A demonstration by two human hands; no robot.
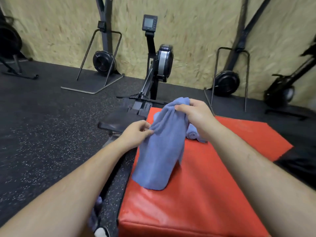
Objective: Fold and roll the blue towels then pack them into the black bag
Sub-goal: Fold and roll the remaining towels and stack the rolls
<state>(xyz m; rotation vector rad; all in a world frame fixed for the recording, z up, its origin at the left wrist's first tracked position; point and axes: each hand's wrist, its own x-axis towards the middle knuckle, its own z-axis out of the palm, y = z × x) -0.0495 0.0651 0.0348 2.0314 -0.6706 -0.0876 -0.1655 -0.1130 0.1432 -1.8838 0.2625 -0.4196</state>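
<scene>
A blue towel (159, 156) hangs in the air above a red padded box (201, 194), its lower end touching the red top. My right hand (193, 112) grips the towel's bunched upper end. My left hand (136, 132) pinches its left edge a little lower. Behind the hanging towel, a rolled blue towel (193, 133) lies on the box. A black shape (301, 165) at the right edge may be the bag; I cannot tell. More blue cloth (95, 212) shows under my left forearm.
A rowing machine (153, 79) stands just beyond the box, its seat (119, 120) to the left of the box. Other black exercise machines (104, 60) line the chipboard wall. Speckled black rubber floor (42, 125) lies to the left.
</scene>
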